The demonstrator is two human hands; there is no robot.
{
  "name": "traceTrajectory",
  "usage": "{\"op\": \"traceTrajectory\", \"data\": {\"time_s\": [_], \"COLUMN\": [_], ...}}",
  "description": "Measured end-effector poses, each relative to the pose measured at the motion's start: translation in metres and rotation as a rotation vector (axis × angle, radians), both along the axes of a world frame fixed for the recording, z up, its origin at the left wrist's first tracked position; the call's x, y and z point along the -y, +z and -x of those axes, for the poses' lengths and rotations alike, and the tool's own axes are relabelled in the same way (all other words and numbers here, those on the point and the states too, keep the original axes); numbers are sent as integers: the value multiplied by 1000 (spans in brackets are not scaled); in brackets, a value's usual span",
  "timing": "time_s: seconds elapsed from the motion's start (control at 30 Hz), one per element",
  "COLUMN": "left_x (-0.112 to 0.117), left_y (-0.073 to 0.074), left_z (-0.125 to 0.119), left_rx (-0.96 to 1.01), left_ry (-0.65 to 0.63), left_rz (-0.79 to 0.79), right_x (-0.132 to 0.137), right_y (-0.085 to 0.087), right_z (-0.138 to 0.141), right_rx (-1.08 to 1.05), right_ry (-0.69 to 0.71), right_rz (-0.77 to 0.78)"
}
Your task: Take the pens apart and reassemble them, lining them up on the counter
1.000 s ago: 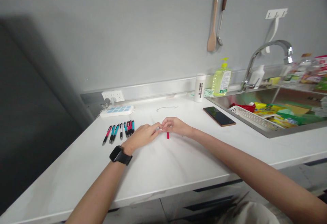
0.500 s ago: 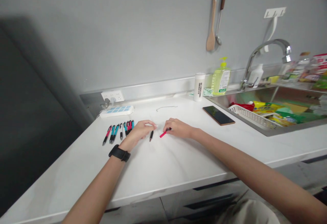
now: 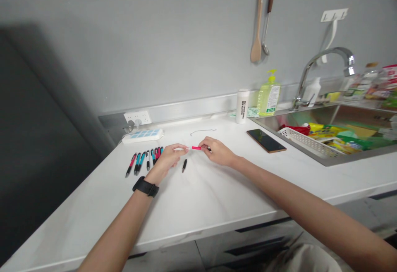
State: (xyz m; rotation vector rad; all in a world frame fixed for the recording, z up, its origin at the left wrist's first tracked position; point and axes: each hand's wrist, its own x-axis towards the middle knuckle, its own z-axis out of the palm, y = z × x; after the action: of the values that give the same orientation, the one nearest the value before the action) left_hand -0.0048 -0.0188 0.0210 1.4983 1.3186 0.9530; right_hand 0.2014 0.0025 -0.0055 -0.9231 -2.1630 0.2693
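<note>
Left hand [image 3: 167,159] and right hand [image 3: 217,151] are closed, pinching a thin red pen part [image 3: 196,148] from both ends above the white stone worktop [image 3: 198,210]. A short black pen part [image 3: 184,165] lies just beside the left hand. A row of pink and blue pens [image 3: 145,160] lies near the back left edge.

a glossy red plastic pen barrel [image 3: 196,148] above a smooth, faintly veined white stone countertop [image 3: 198,206], with a brushed stainless steel sink [image 3: 328,160], a shiny chrome faucet [image 3: 325,53], a matt wooden spatula [image 3: 257,28] and a translucent plastic soap pump bottle [image 3: 269,98] beyond.
</note>
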Motion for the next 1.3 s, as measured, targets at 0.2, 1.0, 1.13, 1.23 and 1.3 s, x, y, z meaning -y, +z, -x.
{"op": "traceTrajectory", "data": {"time_s": [0.2, 1.0, 1.13, 1.23, 1.3], "left_x": [2, -2, 0, 0, -1], "left_y": [1, 2, 4, 4, 2], "left_z": [-1, -2, -4, -2, 3], "left_rx": [-9, -298, -340, -498, -689], "left_ry": [-26, 5, 7, 73, 129], "left_rz": [-23, -425, -411, -397, -379], "right_x": [1, -1, -1, -3, -5], "right_y": [-1, -9, -9, -9, -8], "right_z": [1, 13, 14, 14, 11], "right_rx": [5, -426, -418, -416, -384], "right_ry": [18, 288, 283, 215, 116], "right_rz": [-7, 474, 478, 454, 408]}}
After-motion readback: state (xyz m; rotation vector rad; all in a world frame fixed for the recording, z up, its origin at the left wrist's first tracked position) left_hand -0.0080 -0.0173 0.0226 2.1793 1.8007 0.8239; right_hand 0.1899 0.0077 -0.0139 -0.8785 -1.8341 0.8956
